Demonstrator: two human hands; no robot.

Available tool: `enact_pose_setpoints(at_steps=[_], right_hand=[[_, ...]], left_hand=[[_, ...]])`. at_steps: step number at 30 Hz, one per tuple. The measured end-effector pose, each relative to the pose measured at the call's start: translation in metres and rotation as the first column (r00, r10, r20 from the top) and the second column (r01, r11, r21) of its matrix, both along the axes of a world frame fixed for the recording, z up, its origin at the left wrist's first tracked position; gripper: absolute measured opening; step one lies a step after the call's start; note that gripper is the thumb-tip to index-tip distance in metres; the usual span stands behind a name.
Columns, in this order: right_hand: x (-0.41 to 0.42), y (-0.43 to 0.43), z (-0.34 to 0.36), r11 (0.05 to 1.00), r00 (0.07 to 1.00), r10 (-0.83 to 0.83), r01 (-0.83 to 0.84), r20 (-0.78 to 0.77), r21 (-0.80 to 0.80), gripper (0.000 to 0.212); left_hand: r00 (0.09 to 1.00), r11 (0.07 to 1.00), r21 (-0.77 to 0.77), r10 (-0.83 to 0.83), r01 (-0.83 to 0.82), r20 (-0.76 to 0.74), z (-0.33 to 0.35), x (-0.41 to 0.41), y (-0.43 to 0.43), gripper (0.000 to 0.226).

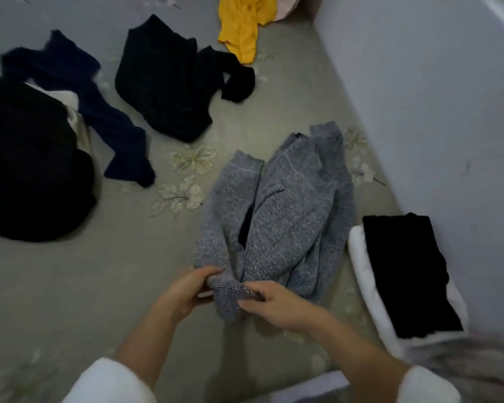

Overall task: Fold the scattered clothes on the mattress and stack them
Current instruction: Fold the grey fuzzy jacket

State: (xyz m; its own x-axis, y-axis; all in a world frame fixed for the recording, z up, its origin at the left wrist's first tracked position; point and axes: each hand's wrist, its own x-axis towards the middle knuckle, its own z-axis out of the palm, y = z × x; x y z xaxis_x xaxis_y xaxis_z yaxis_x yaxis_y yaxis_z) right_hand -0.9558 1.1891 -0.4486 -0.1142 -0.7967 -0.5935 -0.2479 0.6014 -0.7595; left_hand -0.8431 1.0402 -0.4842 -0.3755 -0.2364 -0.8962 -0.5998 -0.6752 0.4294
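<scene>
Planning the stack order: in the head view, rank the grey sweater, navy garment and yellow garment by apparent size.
1. grey sweater, largest, though nearest the camera.
2. navy garment, next.
3. yellow garment, smallest, but farthest and cut off by the frame's top, so unsure.

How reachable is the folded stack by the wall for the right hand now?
Likely yes: the stack lies close on the right hand's side, only bare mattress between. But its grip is on the gray sweater, so it must let go first.
</scene>
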Motion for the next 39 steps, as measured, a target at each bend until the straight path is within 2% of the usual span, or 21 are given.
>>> enact_pose_setpoints(at_steps=[3, 6, 8, 10, 12, 14, 16, 18, 20, 23, 24, 25, 26, 27, 29, 32, 34, 36, 39], right_hand=[[0.026, 0.021, 0.020, 0.999, 0.991, -0.013, 0.018, -0.131, 0.039, 0.020], [0.029, 0.027, 0.057, 0.990, 0.967, -0.121, 0.134, -0.225, 0.046, 0.026], [0.018, 0.018, 0.096, 0.983, 0.943, -0.179, 0.179, -0.281, -0.027, 0.028], [0.003, 0.004, 0.141, 0.965, 0.917, -0.254, 0.219, -0.308, -0.145, 0.020], [-0.009, -0.009, 0.189, 0.905, 0.890, -0.377, 0.295, -0.257, -0.307, 0.016], [-0.014, -0.019, 0.236, 0.802, 0.864, -0.486, 0.382, -0.129, -0.460, 0.018], [-0.015, -0.026, 0.278, 0.702, 0.845, -0.534, 0.432, -0.017, -0.566, 0.020], [-0.017, -0.030, 0.311, 0.624, 0.830, -0.556, 0.448, 0.039, -0.640, 0.017], [-0.019, -0.033, 0.337, 0.546, 0.816, -0.570, 0.464, 0.096, -0.697, 0.015], [-0.022, -0.036, 0.365, 0.448, 0.795, -0.577, 0.501, 0.189, -0.740, 0.015], [-0.023, -0.037, 0.372, 0.423, 0.787, -0.579, 0.514, 0.213, -0.746, 0.015], [-0.024, -0.038, 0.376, 0.400, 0.777, -0.585, 0.524, 0.230, -0.752, 0.014], [-0.027, -0.040, 0.377, 0.384, 0.765, -0.599, 0.534, 0.238, -0.753, 0.014], [-0.032, -0.044, 0.377, 0.368, 0.745, -0.624, 0.545, 0.235, -0.753, 0.013], [-0.042, -0.049, 0.373, 0.349, 0.698, -0.682, 0.573, 0.218, -0.742, 0.013], [-0.054, -0.056, 0.354, 0.372, 0.632, -0.758, 0.621, 0.161, -0.690, 0.013], [-0.061, -0.058, 0.339, 0.356, 0.556, -0.821, 0.676, 0.130, -0.645, 0.012], [-0.074, -0.032, 0.333, 0.454, 0.619, -0.776, 0.680, 0.120, -0.576, 0.010], [-0.077, -0.021, 0.316, 0.533, 0.631, -0.776, 0.643, -0.015, -0.550, 0.017]], left_hand=[[0.994, 0.993, -0.047, 0.107, -0.105, 0.036, 0.017, 0.043, 0.006, 0.018], [0.998, 0.983, -0.177, 0.037, -0.044, -0.043, 0.055, 0.062, -0.004, 0.007], [0.991, 0.945, -0.326, -0.032, -0.011, -0.128, 0.093, 0.055, -0.016, 0.003], [0.975, 0.887, -0.459, -0.057, -0.049, -0.214, 0.139, 0.041, -0.029, 0.007], [0.945, 0.838, -0.535, -0.079, -0.110, -0.317, 0.185, 0.025, -0.039, 0.013], [0.893, 0.827, -0.543, -0.128, -0.144, -0.431, 0.224, 0.013, -0.046, 0.026], [0.823, 0.826, -0.542, -0.194, -0.157, -0.534, 0.253, 0.010, -0.047, 0.034], [0.749, 0.784, -0.607, -0.323, -0.131, -0.579, 0.271, 0.018, -0.041, 0.034], [0.686, 0.699, -0.713, -0.492, -0.056, -0.536, 0.280, 0.032, -0.033, 0.042], [0.608, 0.521, -0.840, -0.719, 0.150, -0.337, 0.280, 0.048, -0.020, 0.076], [0.595, 0.458, -0.867, -0.758, 0.196, -0.266, 0.278, 0.052, -0.017, 0.073], [0.605, 0.394, -0.893, -0.772, 0.217, -0.194, 0.274, 0.055, -0.016, 0.057], [0.635, 0.330, -0.919, -0.763, 0.217, -0.123, 0.273, 0.056, -0.017, 0.033], [0.681, 0.277, -0.938, -0.730, 0.207, -0.065, 0.274, 0.057, -0.019, 0.023], [0.726, 0.235, -0.954, -0.687, 0.185, -0.029, 0.282, 0.058, -0.027, 0.037], [0.759, 0.207, -0.977, -0.643, 0.050, -0.098, 0.310, 0.061, -0.041, 0.021], [0.786, 0.130, -0.992, -0.613, 0.006, -0.075, 0.333, 0.065, -0.050, 0.021], [0.876, 0.018, -0.999, -0.480, -0.037, -0.041, 0.346, 0.063, -0.028, 0.018], [0.906, -0.072, -0.997, -0.423, -0.040, -0.006, 0.346, 0.066, -0.039, 0.027]])
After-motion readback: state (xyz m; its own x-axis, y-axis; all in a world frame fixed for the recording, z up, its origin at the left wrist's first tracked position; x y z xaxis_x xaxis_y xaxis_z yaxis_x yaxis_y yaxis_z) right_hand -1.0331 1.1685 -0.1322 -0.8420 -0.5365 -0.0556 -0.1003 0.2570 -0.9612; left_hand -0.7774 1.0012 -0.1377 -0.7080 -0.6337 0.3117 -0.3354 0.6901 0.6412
